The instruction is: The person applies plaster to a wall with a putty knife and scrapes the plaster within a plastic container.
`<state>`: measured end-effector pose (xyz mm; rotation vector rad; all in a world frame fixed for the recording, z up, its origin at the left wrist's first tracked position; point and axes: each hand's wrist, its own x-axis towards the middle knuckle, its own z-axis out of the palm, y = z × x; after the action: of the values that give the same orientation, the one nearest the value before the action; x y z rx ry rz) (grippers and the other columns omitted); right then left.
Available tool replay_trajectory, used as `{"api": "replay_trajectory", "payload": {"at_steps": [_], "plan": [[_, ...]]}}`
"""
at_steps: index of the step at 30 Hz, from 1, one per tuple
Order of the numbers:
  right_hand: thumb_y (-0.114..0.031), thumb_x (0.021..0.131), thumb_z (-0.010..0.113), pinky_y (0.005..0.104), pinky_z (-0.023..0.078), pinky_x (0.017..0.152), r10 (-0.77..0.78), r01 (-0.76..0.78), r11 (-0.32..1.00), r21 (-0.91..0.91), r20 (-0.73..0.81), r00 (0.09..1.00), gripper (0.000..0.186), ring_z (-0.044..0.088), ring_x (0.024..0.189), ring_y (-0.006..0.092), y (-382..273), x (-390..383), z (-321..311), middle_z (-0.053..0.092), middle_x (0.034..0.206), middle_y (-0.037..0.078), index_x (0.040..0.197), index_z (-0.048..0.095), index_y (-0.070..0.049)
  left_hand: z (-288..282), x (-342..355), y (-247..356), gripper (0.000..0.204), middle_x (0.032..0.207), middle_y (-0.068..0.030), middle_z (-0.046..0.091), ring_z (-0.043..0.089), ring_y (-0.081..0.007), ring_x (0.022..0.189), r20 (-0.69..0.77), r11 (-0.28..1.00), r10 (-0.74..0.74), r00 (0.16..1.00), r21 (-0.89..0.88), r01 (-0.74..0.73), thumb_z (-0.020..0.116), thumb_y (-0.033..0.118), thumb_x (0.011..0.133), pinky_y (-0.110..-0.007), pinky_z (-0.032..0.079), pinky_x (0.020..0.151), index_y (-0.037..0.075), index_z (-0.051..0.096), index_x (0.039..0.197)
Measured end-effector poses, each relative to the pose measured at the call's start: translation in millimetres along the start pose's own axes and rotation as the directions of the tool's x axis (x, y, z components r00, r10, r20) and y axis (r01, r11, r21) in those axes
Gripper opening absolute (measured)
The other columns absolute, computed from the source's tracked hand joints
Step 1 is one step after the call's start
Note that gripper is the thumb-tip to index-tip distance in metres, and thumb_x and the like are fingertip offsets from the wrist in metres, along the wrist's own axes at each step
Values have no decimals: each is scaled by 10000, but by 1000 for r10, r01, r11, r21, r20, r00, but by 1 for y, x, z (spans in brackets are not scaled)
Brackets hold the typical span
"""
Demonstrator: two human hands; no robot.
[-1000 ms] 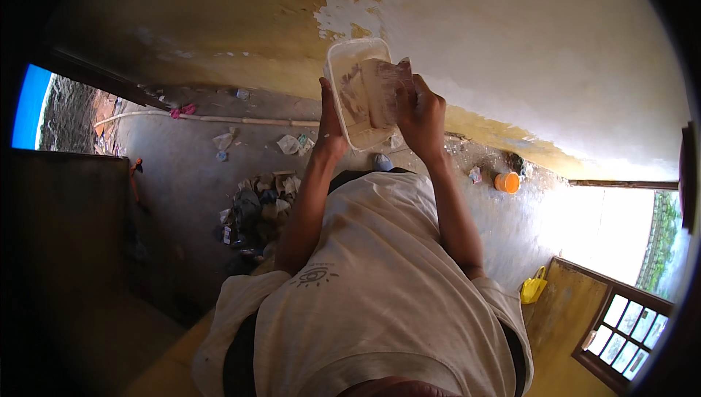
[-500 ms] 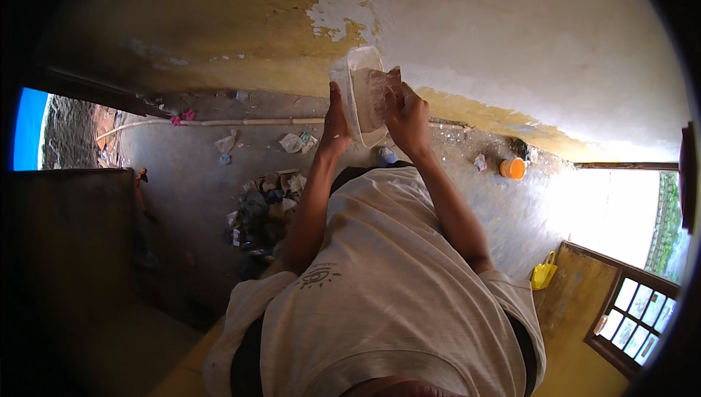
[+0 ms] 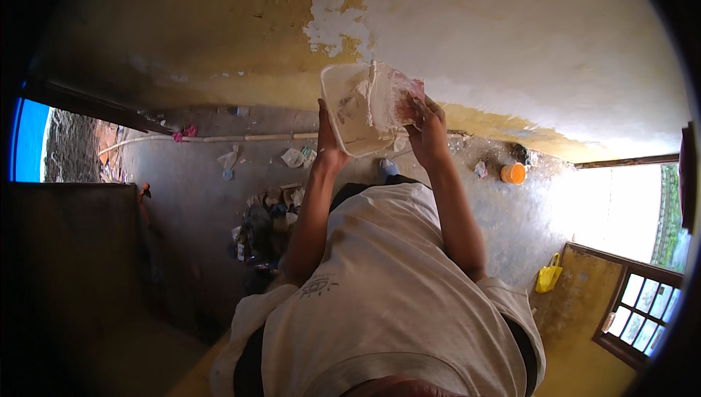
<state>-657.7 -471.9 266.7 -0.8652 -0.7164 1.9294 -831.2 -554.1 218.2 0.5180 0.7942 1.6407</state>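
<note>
I hold a white translucent rectangular plastic container [image 3: 342, 134] up in front of the wall, with my left hand [image 3: 328, 134] closed on its left side; pale paste smears its inside. In my right hand [image 3: 428, 127] is a flat reddish-brown spatula [image 3: 401, 94], coated in pale paste and resting over the container's right half. A thick line of paste runs along the spatula's left edge. My right fingers press on the blade near its right side.
The wall [image 3: 511, 47] has peeling yellow paint and pale patches. On the floor lie a long pole [image 3: 277, 136], scraps, a rubbish pile [image 3: 259, 225], an orange bucket [image 3: 512, 174] and a yellow bag [image 3: 548, 274]. A dark partition [image 3: 73, 251] stands left; a bright doorway and window are right.
The container dropped lower and tilted away, then turned back to show its inside. The spatula has shifted right with my right hand, and paste now shows along its left edge.
</note>
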Motion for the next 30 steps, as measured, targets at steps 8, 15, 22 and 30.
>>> {"api": "replay_trajectory", "payload": {"at_steps": [8, 15, 22, 30], "plan": [[-204, 967, 586, 408, 417, 1054, -28, -15, 967, 253, 168, 985, 335, 567, 1166, 183, -29, 1, 19, 635, 1213, 63, 1257, 612, -39, 16, 15, 13, 720, 1371, -66, 544, 600, -250, 1190, 39, 984, 114, 993, -140, -108, 401, 658, 987, -455, 519, 1010, 144, 379, 1492], [-155, 1013, 521, 356, 469, 970, -213, 122, 949, 292, 304, 928, 383, 595, 1169, 211, -129, -8, 49, 619, 1282, 69, 1383, 510, -56, 35, -9, 38, 663, 1436, -30, 516, 523, -253, 1312, -2, 964, 67, 998, -259, -65, 428, 615, 995, -503, 472, 1068, 180, 393, 1495], [-88, 1033, 525, 294, 511, 860, -876, 967, 97, -236, 440, 195, 225, 653, 916, 181, -332, 19, 175, 683, 1034, 90, 1234, 596, -16, 23, -22, 72, 701, 1394, -25, 542, 553, -246, 1260, -32, 965, 117, 993, -233, -122, 434, 670, 967, -478, 489, 1039, 174, 436, 1462], [43, 848, 570, 449, 473, 989, -200, 185, -974, -132, 885, -421, 487, 600, 1206, 247, -487, 24, 317, 610, 1327, 61, 1267, 619, -200, 8, -33, 78, 679, 1372, -4, 563, 583, -230, 1220, -92, 933, 171, 981, -306, -191, 461, 661, 962, -445, 522, 996, 179, 465, 1441]]}}
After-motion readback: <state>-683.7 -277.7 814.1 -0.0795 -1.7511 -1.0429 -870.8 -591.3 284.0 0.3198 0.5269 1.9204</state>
